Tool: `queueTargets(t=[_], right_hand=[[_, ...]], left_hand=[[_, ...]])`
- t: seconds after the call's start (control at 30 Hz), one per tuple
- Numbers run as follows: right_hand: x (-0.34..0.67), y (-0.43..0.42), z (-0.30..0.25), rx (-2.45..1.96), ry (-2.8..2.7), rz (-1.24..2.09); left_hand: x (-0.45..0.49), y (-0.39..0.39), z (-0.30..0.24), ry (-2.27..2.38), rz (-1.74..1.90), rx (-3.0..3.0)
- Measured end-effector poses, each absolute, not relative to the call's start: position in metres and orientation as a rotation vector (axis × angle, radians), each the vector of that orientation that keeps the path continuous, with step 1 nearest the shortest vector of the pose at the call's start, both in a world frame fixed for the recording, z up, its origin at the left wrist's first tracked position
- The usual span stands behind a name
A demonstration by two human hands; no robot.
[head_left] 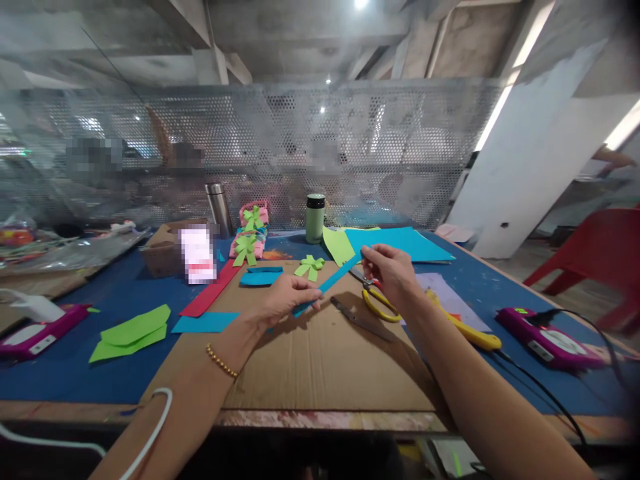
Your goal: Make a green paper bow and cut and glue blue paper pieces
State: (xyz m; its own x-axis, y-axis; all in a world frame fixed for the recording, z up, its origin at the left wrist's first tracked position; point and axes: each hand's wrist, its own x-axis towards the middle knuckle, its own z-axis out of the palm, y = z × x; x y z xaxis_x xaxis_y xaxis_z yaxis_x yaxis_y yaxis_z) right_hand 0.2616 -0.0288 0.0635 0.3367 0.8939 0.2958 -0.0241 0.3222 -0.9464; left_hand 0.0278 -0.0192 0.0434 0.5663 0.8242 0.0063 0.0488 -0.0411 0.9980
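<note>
A narrow blue paper strip (336, 276) is stretched at a slant between my two hands, above a cardboard sheet (300, 373). My left hand (287, 298) pinches its lower end, and my right hand (390, 267) pinches the upper end. Under the right hand lie scissors with yellow handles (380, 305), partly hidden. A dark, narrow blade-like tool (363, 321) rests on the cardboard close by. Behind the strip sits a green paper bow (311, 267). Folded blue paper (261, 276) lies left of it, near a red strip (213, 288) and another blue strip (206, 323).
Pink items with green bows (249, 247), a steel flask (218, 208) and a green tumbler (315, 219) stand at the back. Blue sheets (400, 245) lie back right. A yellow corded tool (470, 331) and purple power strips (550, 337) flank the work area. Green paper (131, 333) lies left.
</note>
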Motion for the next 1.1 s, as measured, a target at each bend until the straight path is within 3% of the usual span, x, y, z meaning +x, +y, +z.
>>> queueTargets(t=[0.23, 0.43, 0.67, 0.73, 0.87, 0.93, 1.0, 1.1], right_hand=[[0.269, -0.039, 0.077, -0.971, -0.894, 0.615], [0.256, -0.069, 0.059, -1.084, -0.970, 0.851], [0.217, -0.121, 0.016, -1.380, -1.470, 1.034], [0.225, -0.131, 0.019, -1.488, -1.639, 0.801], [0.294, -0.146, 0.031, -1.756, -1.650, -0.131], [0.340, -0.152, 0.025, -1.962, -1.686, -0.438], [0.382, -0.152, 0.010, -2.149, -1.720, -0.526], [0.422, -0.148, -0.015, -2.113, -1.832, -0.380]], left_hand=[[0.026, -0.003, 0.042, 0.755, 0.979, 1.181], [0.025, 0.005, 0.049, 0.592, 1.283, 0.720], [0.032, -0.006, 0.040, 0.654, 1.181, 0.825], [0.033, -0.011, 0.039, 0.669, 1.150, 0.881], [0.033, -0.018, 0.040, 0.744, 1.071, 1.088], [0.035, -0.021, 0.039, 0.782, 1.055, 1.185], [0.037, -0.023, 0.038, 0.809, 1.063, 1.252], [0.040, -0.023, 0.038, 0.828, 1.045, 1.316]])
